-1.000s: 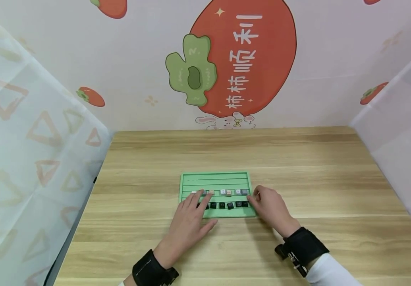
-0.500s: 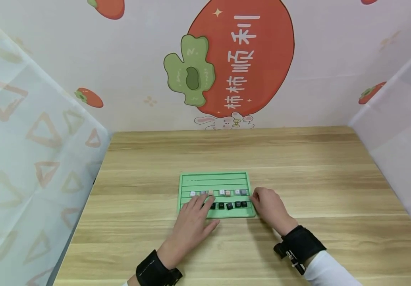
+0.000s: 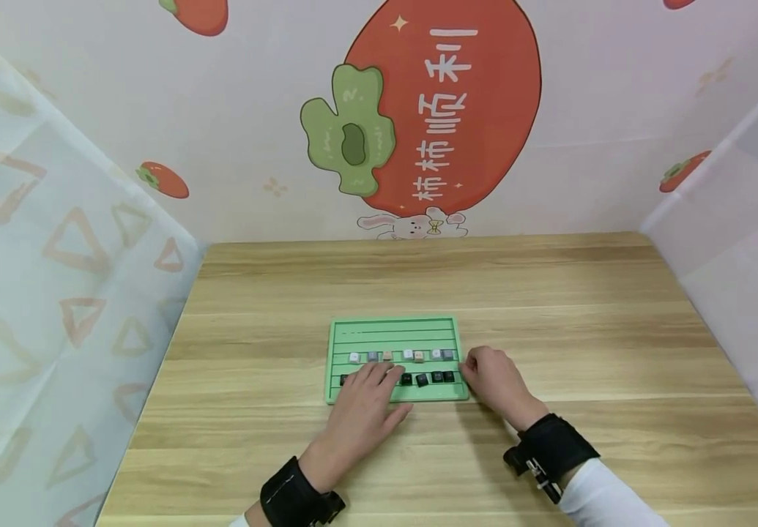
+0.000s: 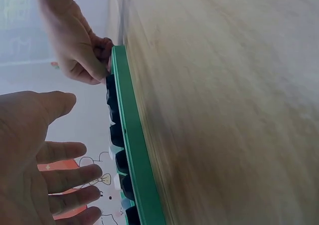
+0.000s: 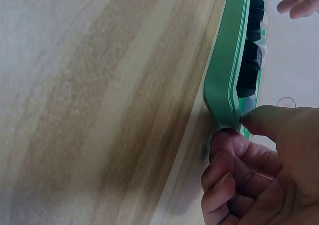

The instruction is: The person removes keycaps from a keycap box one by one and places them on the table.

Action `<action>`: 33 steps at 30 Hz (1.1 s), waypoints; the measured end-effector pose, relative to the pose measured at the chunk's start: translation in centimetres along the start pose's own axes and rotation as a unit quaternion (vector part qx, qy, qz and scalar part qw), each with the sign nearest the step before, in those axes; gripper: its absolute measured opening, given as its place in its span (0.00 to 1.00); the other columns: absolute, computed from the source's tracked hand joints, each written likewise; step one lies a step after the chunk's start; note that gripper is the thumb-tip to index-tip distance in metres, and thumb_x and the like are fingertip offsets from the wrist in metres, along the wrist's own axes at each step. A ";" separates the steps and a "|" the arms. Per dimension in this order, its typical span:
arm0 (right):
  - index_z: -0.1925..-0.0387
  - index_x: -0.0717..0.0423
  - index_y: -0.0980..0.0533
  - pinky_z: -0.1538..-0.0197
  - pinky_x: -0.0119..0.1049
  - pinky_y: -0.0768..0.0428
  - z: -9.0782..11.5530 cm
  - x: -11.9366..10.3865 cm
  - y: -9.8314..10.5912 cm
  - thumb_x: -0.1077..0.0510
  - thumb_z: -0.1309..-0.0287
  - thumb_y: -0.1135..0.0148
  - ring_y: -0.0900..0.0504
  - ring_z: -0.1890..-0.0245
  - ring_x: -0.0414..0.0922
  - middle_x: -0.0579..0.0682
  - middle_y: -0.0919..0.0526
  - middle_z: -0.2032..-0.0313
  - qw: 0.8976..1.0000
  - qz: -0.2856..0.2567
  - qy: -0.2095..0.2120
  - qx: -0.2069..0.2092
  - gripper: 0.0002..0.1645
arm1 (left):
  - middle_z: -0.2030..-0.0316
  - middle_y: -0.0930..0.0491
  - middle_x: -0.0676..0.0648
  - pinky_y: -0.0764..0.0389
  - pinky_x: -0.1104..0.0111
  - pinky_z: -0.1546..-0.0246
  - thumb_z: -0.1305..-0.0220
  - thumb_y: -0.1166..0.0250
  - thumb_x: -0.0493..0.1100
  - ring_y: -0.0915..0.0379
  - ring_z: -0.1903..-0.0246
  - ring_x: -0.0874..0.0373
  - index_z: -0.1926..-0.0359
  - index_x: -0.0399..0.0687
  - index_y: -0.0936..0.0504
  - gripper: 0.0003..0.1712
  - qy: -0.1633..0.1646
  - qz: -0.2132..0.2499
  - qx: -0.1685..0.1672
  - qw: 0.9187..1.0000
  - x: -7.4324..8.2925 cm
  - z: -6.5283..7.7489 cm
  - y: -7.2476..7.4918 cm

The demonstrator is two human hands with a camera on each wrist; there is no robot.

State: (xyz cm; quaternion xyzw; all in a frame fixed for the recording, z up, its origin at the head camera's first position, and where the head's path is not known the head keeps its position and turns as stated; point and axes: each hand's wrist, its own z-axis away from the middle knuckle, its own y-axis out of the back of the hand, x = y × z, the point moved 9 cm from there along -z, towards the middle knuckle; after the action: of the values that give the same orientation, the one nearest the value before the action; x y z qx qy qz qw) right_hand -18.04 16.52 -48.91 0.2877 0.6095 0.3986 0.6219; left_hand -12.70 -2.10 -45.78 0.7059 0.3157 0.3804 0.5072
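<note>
A flat green board (image 3: 392, 329) with ridged rows lies on the table. Black keycaps (image 3: 422, 380) sit along its near row, one of them a little askew. Farther back is a row of white, grey and pinkish keycaps (image 3: 408, 355). My left hand (image 3: 362, 410) is over the board's near left part, fingers spread and holding nothing; it hides some black keycaps in the head view. With thumb on top and fingers curled at the side, my right hand (image 3: 500, 388) pinches the board's right edge, as the right wrist view shows at the board's corner (image 5: 227, 80).
The wooden table (image 3: 273, 293) surrounds the board on all sides. A white patterned backdrop (image 3: 233, 110) rises behind it, with cloth side walls at left (image 3: 36, 256) and right (image 3: 734, 256). Both wrists wear black bands (image 3: 553, 446).
My left hand has drifted right and slightly nearer, uncovering light keycaps and a black one at the left. The right hand stays at the board's right edge.
</note>
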 end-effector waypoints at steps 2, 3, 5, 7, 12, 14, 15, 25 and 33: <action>0.89 0.50 0.41 0.78 0.33 0.42 0.0 0.0 -0.1 0.57 0.42 0.43 0.46 0.87 0.39 0.42 0.47 0.88 1.000 0.000 -0.001 -0.004 0.24 | 0.43 0.26 0.44 0.30 0.53 0.47 0.40 0.43 0.63 0.33 0.41 0.47 0.40 0.50 0.26 0.32 0.001 0.003 -0.001 1.000 0.2 -0.1 0.0; 0.89 0.50 0.42 0.77 0.33 0.43 0.0 0.0 -0.2 0.57 0.41 0.43 0.46 0.87 0.38 0.42 0.48 0.88 1.000 0.000 -0.003 -0.006 0.24 | 0.43 0.26 0.44 0.30 0.53 0.46 0.40 0.43 0.63 0.33 0.41 0.47 0.40 0.50 0.26 0.32 0.001 0.004 -0.003 1.000 0.2 -0.2 -0.1; 0.89 0.50 0.43 0.77 0.33 0.43 0.1 0.1 -0.3 0.57 0.41 0.43 0.47 0.86 0.39 0.42 0.49 0.88 1.000 -0.001 -0.004 -0.010 0.25 | 0.44 0.25 0.45 0.30 0.53 0.47 0.40 0.43 0.63 0.33 0.42 0.48 0.41 0.49 0.26 0.32 0.001 0.009 -0.006 1.000 0.4 -0.3 -0.2; 0.89 0.49 0.43 0.77 0.33 0.43 0.1 0.1 -0.4 0.57 0.41 0.43 0.48 0.86 0.38 0.42 0.49 0.88 1.000 -0.003 -0.005 -0.011 0.26 | 0.45 0.25 0.46 0.30 0.54 0.47 0.40 0.43 0.62 0.33 0.42 0.48 0.41 0.49 0.26 0.32 0.002 0.012 -0.009 1.000 0.5 -0.3 -0.4; 0.90 0.49 0.44 0.77 0.33 0.44 -0.1 0.0 -0.4 0.57 0.42 0.42 0.47 0.86 0.39 0.42 0.50 0.88 1.000 -0.008 0.002 -0.011 0.26 | 0.47 0.24 0.48 0.28 0.55 0.49 0.40 0.43 0.62 0.32 0.44 0.50 0.43 0.49 0.25 0.30 0.000 0.016 -0.008 1.000 0.8 -0.4 -0.6; 0.90 0.49 0.44 0.77 0.33 0.44 -0.1 0.0 -0.5 0.57 0.42 0.42 0.48 0.87 0.39 0.42 0.50 0.88 1.000 -0.008 0.006 -0.011 0.27 | 0.47 0.24 0.48 0.28 0.55 0.50 0.40 0.42 0.62 0.32 0.44 0.51 0.44 0.49 0.25 0.30 -0.001 0.017 -0.007 1.000 0.9 -0.4 -0.7; 0.90 0.49 0.44 0.78 0.33 0.44 -0.1 0.1 -0.5 0.58 0.42 0.42 0.48 0.87 0.39 0.42 0.50 0.88 1.000 -0.009 0.007 -0.011 0.27 | 0.47 0.24 0.49 0.28 0.55 0.50 0.40 0.42 0.62 0.32 0.45 0.51 0.44 0.49 0.25 0.30 -0.001 0.017 -0.007 1.000 1.0 -0.4 -0.7; 0.91 0.50 0.40 0.79 0.33 0.42 -0.2 0.4 -0.7 0.57 0.43 0.42 0.44 0.88 0.39 0.42 0.46 0.90 1.000 -0.008 -0.002 -0.020 0.25 | 0.47 0.24 0.48 0.28 0.56 0.50 0.39 0.44 0.63 0.32 0.45 0.52 0.45 0.49 0.23 0.30 0.004 0.019 -0.012 1.000 1.5 -0.6 -0.7; 0.91 0.51 0.39 0.79 0.33 0.42 -0.6 0.2 -0.5 0.59 0.46 0.43 0.44 0.88 0.39 0.41 0.45 0.91 1.000 -0.009 0.006 -0.010 0.23 | 0.47 0.24 0.49 0.27 0.57 0.50 0.42 0.39 0.60 0.32 0.44 0.53 0.46 0.50 0.22 0.28 -0.007 0.007 0.006 1.000 1.9 -1.2 -0.4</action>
State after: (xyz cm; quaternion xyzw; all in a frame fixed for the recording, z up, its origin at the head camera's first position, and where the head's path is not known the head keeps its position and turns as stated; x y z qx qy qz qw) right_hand -18.56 16.32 -49.52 0.2736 0.6115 0.4012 0.6247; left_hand -12.79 0.18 -45.55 0.7137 0.3095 0.3776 0.5023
